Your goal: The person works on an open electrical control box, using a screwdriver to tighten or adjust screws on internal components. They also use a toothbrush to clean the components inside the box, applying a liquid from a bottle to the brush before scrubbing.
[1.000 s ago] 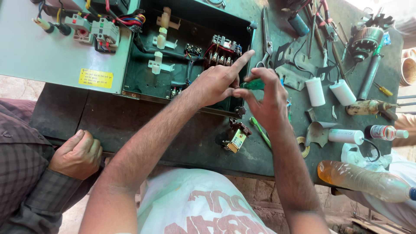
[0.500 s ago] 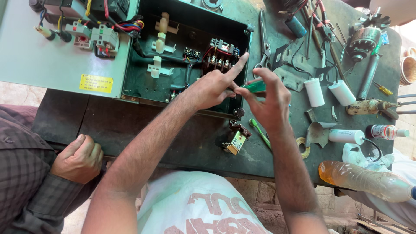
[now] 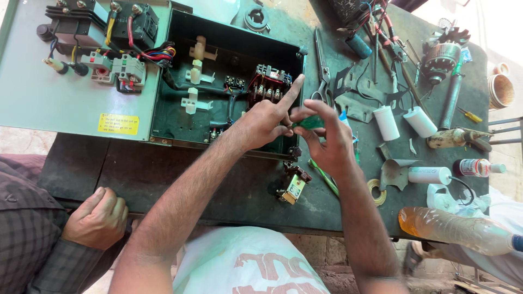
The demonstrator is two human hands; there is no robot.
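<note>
My left hand (image 3: 266,121) and my right hand (image 3: 326,139) meet over the front right corner of an open dark green electrical box (image 3: 180,122). Both pinch a small green piece (image 3: 308,122) between their fingertips, with my left index finger stretched up and out. Inside the box sit a black contactor block with red wires (image 3: 268,83), small terminal blocks (image 3: 235,83) and white plastic clips (image 3: 197,61). A small relay-like part with a yellow label (image 3: 291,188) lies on the table below my hands.
The box's grey lid (image 3: 60,103) lies open at left, carrying wired switches. Scissors (image 3: 321,65), white capacitors (image 3: 403,122), a motor rotor (image 3: 442,54), tape roll (image 3: 377,191), a spray can (image 3: 474,167) and a plastic bottle (image 3: 457,228) crowd the right side. Another person's hand (image 3: 98,218) rests on the table edge.
My hands have stayed together on the green piece, drifting slightly within the view. The other person's hand has not moved.
</note>
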